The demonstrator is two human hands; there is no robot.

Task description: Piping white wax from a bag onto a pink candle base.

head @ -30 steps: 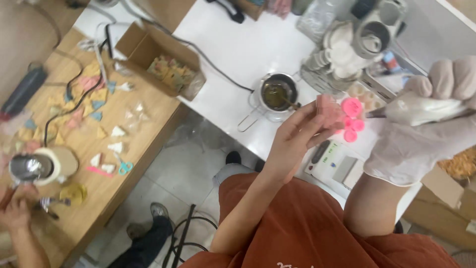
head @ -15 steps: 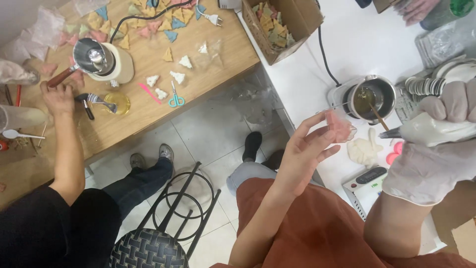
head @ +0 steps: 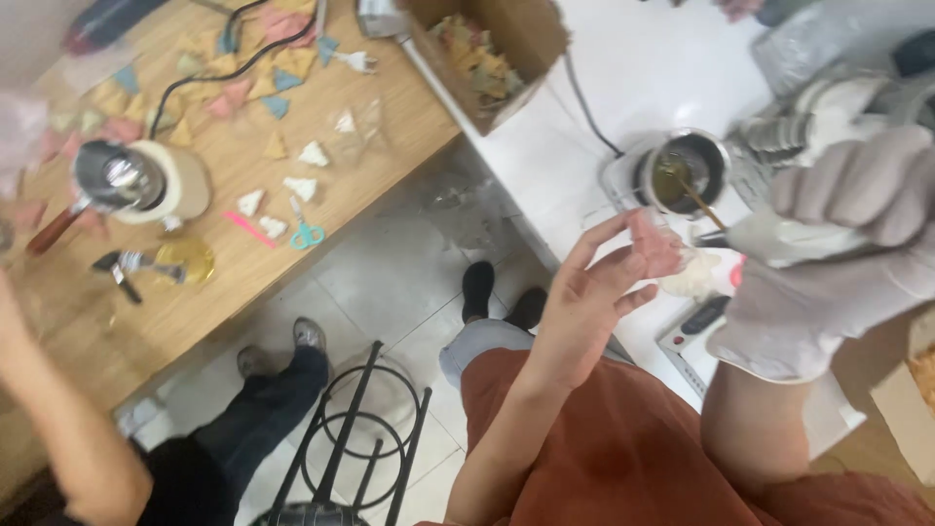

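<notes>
My bare left hand (head: 592, 292) holds a small pink lump (head: 653, 244) at its fingertips, just above the white table's edge (head: 545, 185). My right hand (head: 838, 244) wears a loose whitish glove and grips a white squeeze bag (head: 789, 237) whose dark tip points left at the pink lump. A pale flower-shaped piece (head: 693, 278) lies under the bag. Behind it a small metal pot (head: 682, 170) with dark liquid and a stick stands on a burner.
A cardboard box (head: 502, 54) of coloured pieces sits at the table's far corner. Another person's arm (head: 68, 458) reaches toward a wooden table (head: 146, 321) with coloured triangles, scissors (head: 304, 232) and a second pot (head: 122, 180). A black stool (head: 351, 438) stands on the tiled floor.
The view has swung left and down, so the wooden table and the other person show more. My left hand still holds the pink lump at the bag's tip; the pink flower mould has gone out of sight.
</notes>
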